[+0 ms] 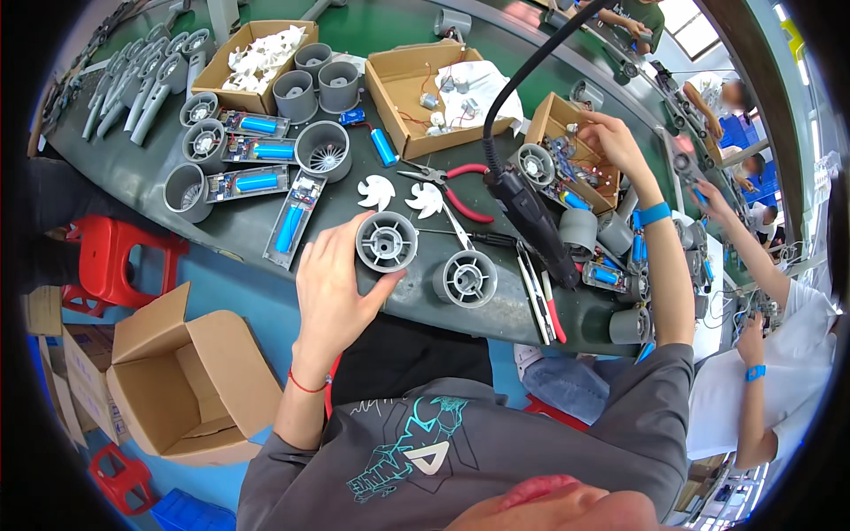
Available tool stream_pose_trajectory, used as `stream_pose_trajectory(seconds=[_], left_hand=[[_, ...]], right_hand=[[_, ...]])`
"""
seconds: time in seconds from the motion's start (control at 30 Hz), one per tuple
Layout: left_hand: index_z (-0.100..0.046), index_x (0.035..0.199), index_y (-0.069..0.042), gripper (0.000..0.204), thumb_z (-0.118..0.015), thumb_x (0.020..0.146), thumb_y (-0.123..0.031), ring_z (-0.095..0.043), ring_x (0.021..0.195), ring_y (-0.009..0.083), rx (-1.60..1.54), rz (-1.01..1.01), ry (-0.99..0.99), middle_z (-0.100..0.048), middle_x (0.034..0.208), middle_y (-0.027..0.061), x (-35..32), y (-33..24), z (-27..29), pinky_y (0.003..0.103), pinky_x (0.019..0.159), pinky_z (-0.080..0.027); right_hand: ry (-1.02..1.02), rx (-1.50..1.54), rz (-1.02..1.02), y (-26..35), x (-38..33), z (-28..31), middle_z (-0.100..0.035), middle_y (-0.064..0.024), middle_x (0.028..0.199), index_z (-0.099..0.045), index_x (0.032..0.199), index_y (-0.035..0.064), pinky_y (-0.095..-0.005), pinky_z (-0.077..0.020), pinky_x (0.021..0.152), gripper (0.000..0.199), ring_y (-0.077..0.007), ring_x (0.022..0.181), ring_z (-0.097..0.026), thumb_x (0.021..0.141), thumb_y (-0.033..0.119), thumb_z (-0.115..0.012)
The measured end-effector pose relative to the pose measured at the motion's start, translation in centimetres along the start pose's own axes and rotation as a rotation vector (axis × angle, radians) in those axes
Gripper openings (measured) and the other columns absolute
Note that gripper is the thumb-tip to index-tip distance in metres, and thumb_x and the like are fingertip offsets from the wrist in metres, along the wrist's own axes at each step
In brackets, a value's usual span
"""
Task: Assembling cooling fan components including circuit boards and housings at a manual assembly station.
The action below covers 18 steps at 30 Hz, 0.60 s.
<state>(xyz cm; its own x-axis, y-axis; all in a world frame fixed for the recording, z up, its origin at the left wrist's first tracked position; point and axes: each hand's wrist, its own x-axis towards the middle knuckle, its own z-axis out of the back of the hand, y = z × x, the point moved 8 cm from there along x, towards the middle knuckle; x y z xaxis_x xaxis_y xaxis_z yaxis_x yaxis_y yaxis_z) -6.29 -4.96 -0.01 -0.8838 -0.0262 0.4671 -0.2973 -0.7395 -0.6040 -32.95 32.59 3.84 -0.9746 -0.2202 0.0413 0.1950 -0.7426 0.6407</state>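
In my left hand (335, 279) is a grey round fan housing (387, 242), its spoked ring facing up, fingers and thumb closed round its side. A second grey spoked housing (467, 280) stands beside it on the table. My right hand (613, 146) reaches over the small cardboard box (551, 108) of wires and little parts, fingers apart. Whether its fingertips touch a part is too small to tell. Two white fan impellers (376, 192) lie just beyond the held housing. Red-handled pliers (469, 170) and a black-handled screwdriver (491, 239) lie near the second housing.
A black cable-fed tool (531, 212) hangs above the table between my arms. Behind stand a box of white impellers (305, 35) and a box of motors (390, 84). Grey housings with blue batteries (286, 228) lie left. A person's arm (753, 243) works at right.
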Motion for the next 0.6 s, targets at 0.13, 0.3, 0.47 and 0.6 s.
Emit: stream_pose_trajectory(seconds=[0.13,0.3,0.47,0.6], left_hand=[[-0.057,0.127,-0.002,0.066,-0.086,0.069,-0.019,-0.061,0.107,0.0298,0.003,0.003,0.001,-0.066,0.12,0.0098,0.1,-0.1,-0.1,0.039,0.085,-0.045],[-0.057,0.127,-0.002,0.066,-0.086,0.07,-0.019,-0.061,0.106,0.0296,0.016,0.0,-0.007,-0.066,0.119,0.0098,0.1,-0.1,-0.2,0.039,0.084,-0.045],[-0.057,0.127,-0.002,0.066,-0.086,0.07,-0.02,-0.061,0.105,0.0297,0.026,0.032,0.001,-0.066,0.118,0.0101,0.1,-0.1,-0.1,0.039,0.084,-0.045],[-0.058,0.126,-0.002,0.065,-0.086,0.07,-0.02,-0.061,0.105,0.0296,0.016,-0.002,-0.014,-0.066,0.117,0.0102,0.1,-0.1,0.0,0.039,0.084,-0.045]], right_hand=[[0.154,0.155,-0.067,-0.1,-0.1,-0.5,-0.069,0.0005,0.092,-0.067,0.122,-0.002,-0.0216,-0.0474,0.07,0.039,-0.0075,0.077,-0.059,0.095,0.006,-0.039],[0.197,-0.016,0.075,2.5,-1.5,-1.2,-0.07,-0.0004,0.096,-0.069,0.114,-0.0018,-0.0249,-0.0499,0.075,0.025,-0.0081,0.082,-0.062,0.095,0.012,-0.061],[0.0,-0.273,0.162,2.8,-1.1,0.4,-0.07,-0.0014,0.089,-0.071,0.104,-0.0007,-0.0266,-0.0504,0.071,0.022,-0.0077,0.078,-0.061,0.095,0.019,-0.067],[-0.197,-0.203,0.211,2.7,-1.5,4.5,-0.064,0.0019,0.081,-0.07,0.103,0.0001,-0.0223,-0.0446,0.063,0.024,-0.006,0.072,-0.056,0.098,0.023,-0.064]])
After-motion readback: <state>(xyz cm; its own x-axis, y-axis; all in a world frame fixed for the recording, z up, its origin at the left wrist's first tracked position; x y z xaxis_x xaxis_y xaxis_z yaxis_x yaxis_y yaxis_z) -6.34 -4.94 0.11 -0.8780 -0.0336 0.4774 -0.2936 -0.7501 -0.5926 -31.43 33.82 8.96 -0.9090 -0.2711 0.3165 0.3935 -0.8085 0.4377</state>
